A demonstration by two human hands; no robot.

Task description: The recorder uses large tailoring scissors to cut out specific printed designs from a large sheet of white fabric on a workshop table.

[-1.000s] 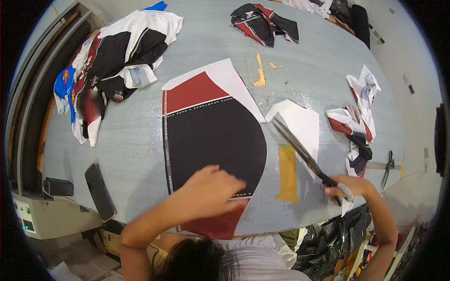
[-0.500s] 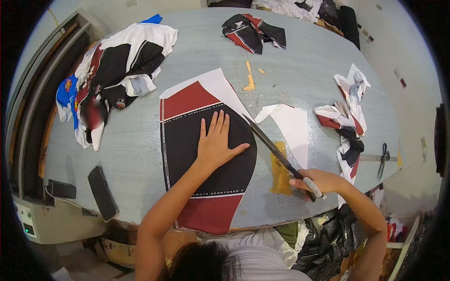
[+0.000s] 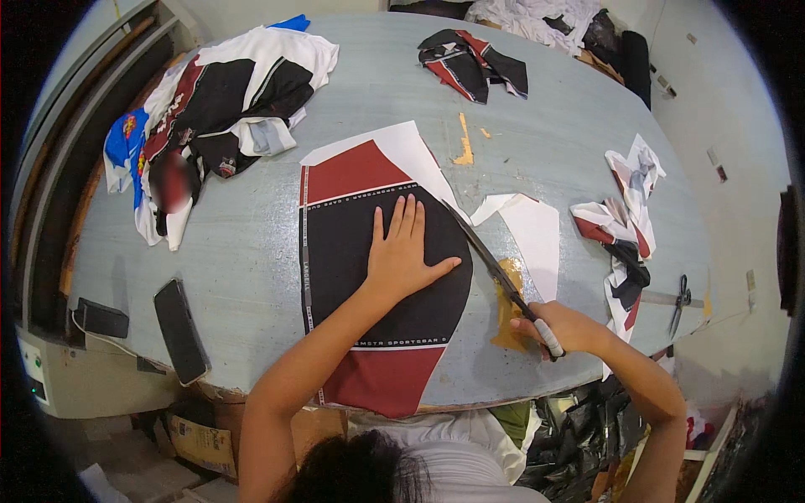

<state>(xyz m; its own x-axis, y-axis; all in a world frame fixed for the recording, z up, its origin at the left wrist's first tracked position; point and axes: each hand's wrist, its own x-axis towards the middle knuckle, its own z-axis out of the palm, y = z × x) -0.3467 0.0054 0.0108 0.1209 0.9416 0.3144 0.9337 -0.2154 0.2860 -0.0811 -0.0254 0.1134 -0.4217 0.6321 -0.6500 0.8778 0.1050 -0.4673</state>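
Note:
A fabric panel (image 3: pixel 344 251), black in the middle with maroon bands at top and bottom, lies flat on the table. My left hand (image 3: pixel 401 260) presses on its black part, palm down, fingers stretched and thumb out to the right. White margin (image 3: pixel 401 144) still borders the panel's top and upper right. My right hand (image 3: pixel 563 327) grips the handles of long dark shears (image 3: pixel 495 267), one of them wrapped in pale material. The blades point up and left, their tips at the panel's upper right edge. Right of the blades lies a white fabric offcut (image 3: pixel 532 239).
The table (image 3: pixel 369 67) also bears a heap of printed garment pieces (image 3: pixel 226 101) at left, a folded piece (image 3: pixel 474 65) at the back and crumpled scraps (image 3: pixel 625 226) at right. A phone (image 3: pixel 180 331) lies front left, small scissors (image 3: pixel 680 303) far right.
The whole view has shifted slightly, moving the panel and both hands a little in the picture. The shears' blades look closer together. My left hand keeps its place on the panel.

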